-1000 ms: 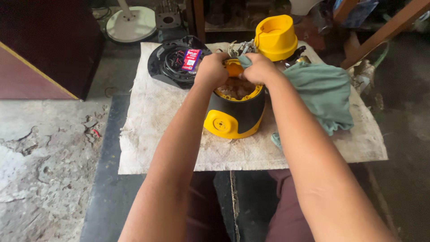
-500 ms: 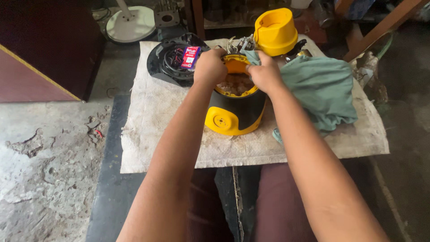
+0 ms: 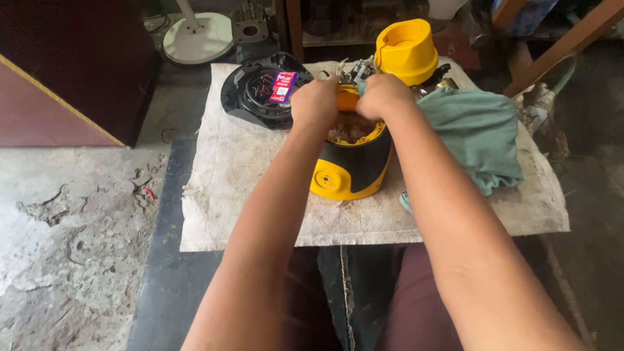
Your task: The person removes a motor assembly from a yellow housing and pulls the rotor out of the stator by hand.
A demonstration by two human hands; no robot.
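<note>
While both hands — left hand [image 3: 314, 102], right hand [image 3: 382, 95] — clench its rim, the yellow housing [image 3: 351, 170] sits beneath.

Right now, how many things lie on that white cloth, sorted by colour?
Yellow: 2, the yellow-and-black appliance body under both hands and the yellow cap
Black: 1, the round black base
Green: 1, the green rag
Total: 4

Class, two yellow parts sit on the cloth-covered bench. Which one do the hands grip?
The yellow-and-black housing at the centre: both the left hand and right hand grip its open top. The plain yellow cap behind stands untouched.
</note>
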